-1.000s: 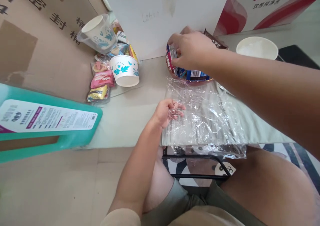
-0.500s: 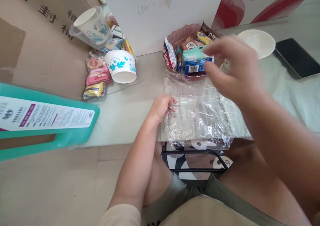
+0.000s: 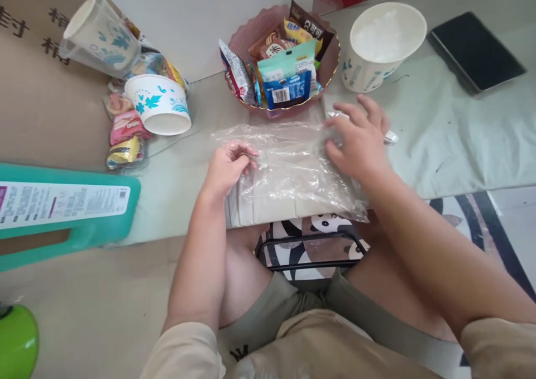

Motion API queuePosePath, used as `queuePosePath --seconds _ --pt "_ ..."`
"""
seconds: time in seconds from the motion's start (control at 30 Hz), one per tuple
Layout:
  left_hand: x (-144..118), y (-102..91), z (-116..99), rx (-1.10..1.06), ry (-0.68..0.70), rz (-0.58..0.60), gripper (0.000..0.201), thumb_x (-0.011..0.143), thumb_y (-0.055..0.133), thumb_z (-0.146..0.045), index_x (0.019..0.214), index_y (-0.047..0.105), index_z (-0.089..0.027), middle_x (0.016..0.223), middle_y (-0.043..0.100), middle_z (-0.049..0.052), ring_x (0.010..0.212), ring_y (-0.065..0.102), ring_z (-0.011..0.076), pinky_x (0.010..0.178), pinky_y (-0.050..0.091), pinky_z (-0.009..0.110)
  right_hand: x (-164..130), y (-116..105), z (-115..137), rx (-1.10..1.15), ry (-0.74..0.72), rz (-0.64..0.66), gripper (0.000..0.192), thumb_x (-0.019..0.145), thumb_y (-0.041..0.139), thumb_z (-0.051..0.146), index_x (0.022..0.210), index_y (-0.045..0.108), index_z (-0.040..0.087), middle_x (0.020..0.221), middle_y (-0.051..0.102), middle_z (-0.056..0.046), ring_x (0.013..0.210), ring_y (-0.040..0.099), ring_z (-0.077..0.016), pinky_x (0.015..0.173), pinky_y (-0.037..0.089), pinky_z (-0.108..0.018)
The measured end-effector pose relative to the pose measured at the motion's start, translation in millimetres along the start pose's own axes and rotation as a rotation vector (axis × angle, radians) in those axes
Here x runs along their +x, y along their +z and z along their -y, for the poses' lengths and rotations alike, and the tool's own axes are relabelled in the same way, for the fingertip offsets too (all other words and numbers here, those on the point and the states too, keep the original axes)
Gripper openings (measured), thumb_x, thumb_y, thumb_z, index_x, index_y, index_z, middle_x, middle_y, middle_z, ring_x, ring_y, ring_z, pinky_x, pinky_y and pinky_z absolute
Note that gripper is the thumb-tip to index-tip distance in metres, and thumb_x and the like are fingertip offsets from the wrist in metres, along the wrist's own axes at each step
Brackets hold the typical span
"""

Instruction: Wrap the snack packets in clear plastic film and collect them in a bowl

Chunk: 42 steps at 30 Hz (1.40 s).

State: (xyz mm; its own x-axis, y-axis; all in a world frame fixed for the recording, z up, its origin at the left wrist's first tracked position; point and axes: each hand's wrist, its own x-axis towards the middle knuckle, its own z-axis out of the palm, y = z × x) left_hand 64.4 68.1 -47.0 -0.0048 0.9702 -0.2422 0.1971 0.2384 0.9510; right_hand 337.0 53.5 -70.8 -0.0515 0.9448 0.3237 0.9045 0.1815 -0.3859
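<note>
A crinkled clear plastic bag (image 3: 288,169) lies flat on the cloth-covered table in front of me. My left hand (image 3: 230,167) is at its left edge, thumb and curled fingers pinching the film. My right hand (image 3: 360,142) rests over the bag's right side, palm down with fingers apart. Beneath that hand lies a slim white object (image 3: 391,137), mostly covered, so its kind is unclear. Just behind the bag stands a pink scalloped bowl (image 3: 274,113) full of snack packets (image 3: 288,69).
Right of the bowl are a paper cup (image 3: 360,75) with white contents and a black phone (image 3: 477,49). To the left are an overturned paper cup (image 3: 157,102), stacked cups (image 3: 104,38), wrapped snacks (image 3: 125,150) and a green handled container (image 3: 121,222). Cardboard boxes (image 3: 29,89) stand behind.
My right hand has come down from in front of the snack bowl to the bag's right side. My left hand stays at the bag's left edge. The whole view has shifted.
</note>
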Motion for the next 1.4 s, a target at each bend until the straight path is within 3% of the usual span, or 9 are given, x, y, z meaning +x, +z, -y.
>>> queuePosePath --seconds 0.1,0.23,0.4,0.6,0.73,0.9,1.03,1.2,1.4 --pt "7 1.5 4 -0.017 0.034 -0.145 0.016 0.066 0.059 -0.004 0.059 0.060 -0.019 0.068 0.067 -0.001 0.051 0.058 0.0074 0.042 0.035 0.019 2 -7 10 0.038 0.012 -0.009 0.016 0.093 0.054 0.022 0.096 0.070 0.024 0.129 0.073 -0.009 0.144 0.049 -0.0414 0.116 0.034 -0.070" --pt "16 -4.1 10 -0.152 0.101 -0.273 0.023 0.071 0.068 -0.003 0.056 0.058 -0.017 0.071 0.067 -0.002 0.052 0.060 0.0058 0.045 0.040 0.017 -10 -15 3 0.329 -0.112 -0.126 0.017 0.092 0.060 0.029 0.109 0.063 0.026 0.109 0.071 -0.010 0.116 0.066 -0.0341 0.103 0.051 -0.060" --pt "23 -15.3 14 -0.411 0.104 -0.219 0.030 0.060 0.083 -0.011 0.055 0.055 -0.019 0.070 0.065 -0.004 0.050 0.059 0.0064 0.044 0.045 0.017 -29 0 -14 0.754 -0.018 -0.077 0.081 0.076 0.079 0.036 0.146 0.039 0.032 0.136 0.064 -0.011 0.113 0.069 -0.0288 0.090 0.061 -0.048" --pt "25 -25.7 17 -0.502 0.037 -0.157 0.033 0.062 0.083 -0.006 0.056 0.053 -0.019 0.076 0.069 -0.004 0.049 0.057 0.0050 0.043 0.043 0.017 -23 5 -3 0.660 0.147 0.077 0.011 0.081 0.071 0.025 0.086 0.062 0.026 0.103 0.076 -0.006 0.099 0.073 -0.0276 0.093 0.059 -0.051" --pt "25 -30.7 22 -0.413 0.029 -0.220 0.029 0.064 0.079 -0.002 0.057 0.055 -0.018 0.083 0.070 -0.003 0.051 0.059 0.0042 0.041 0.038 0.015 -19 6 7 0.833 0.252 -0.032 0.007 0.092 0.061 0.031 0.092 0.055 0.028 0.094 0.075 -0.003 0.081 0.073 -0.0209 0.074 0.061 -0.041" --pt "22 -34.7 23 -0.352 0.055 -0.284 0.030 0.066 0.080 -0.005 0.059 0.054 -0.018 0.079 0.066 -0.003 0.048 0.052 0.0024 0.035 0.027 0.013 -21 12 0 0.804 0.318 0.008 0.026 0.096 0.064 0.042 0.117 0.053 0.032 0.091 0.070 0.000 0.052 0.055 -0.0122 0.047 0.044 -0.030" --pt "18 -33.6 13 -0.413 0.046 -0.358 0.032 0.068 0.077 -0.001 0.061 0.050 -0.018 0.082 0.066 -0.004 0.047 0.047 0.0009 0.034 0.025 0.011 -23 13 -5 0.841 0.265 0.133 0.063 0.080 0.078 0.033 0.135 0.047 0.031 0.100 0.071 -0.001 0.054 0.054 -0.0105 0.048 0.048 -0.029" --pt "17 -35.5 7 -0.556 0.065 -0.414 0.030 0.066 0.072 0.001 0.063 0.050 -0.019 0.082 0.065 -0.006 0.049 0.045 0.0000 0.037 0.026 0.011 -25 16 -9 0.757 0.148 0.200 0.043 0.078 0.075 0.019 0.117 0.061 0.027 0.086 0.069 0.000 0.066 0.064 -0.0155 0.060 0.058 -0.032" --pt "27 -47.5 18 -0.472 0.051 -0.439 0.030 0.056 0.065 0.003 0.065 0.048 -0.020 0.085 0.066 -0.008 0.053 0.044 0.0012 0.041 0.027 0.015 -27 4 -15 0.536 0.132 0.012 0.044 0.077 0.064 0.012 0.117 0.061 0.029 0.096 0.068 -0.003 0.073 0.064 -0.0182 0.063 0.054 -0.035"
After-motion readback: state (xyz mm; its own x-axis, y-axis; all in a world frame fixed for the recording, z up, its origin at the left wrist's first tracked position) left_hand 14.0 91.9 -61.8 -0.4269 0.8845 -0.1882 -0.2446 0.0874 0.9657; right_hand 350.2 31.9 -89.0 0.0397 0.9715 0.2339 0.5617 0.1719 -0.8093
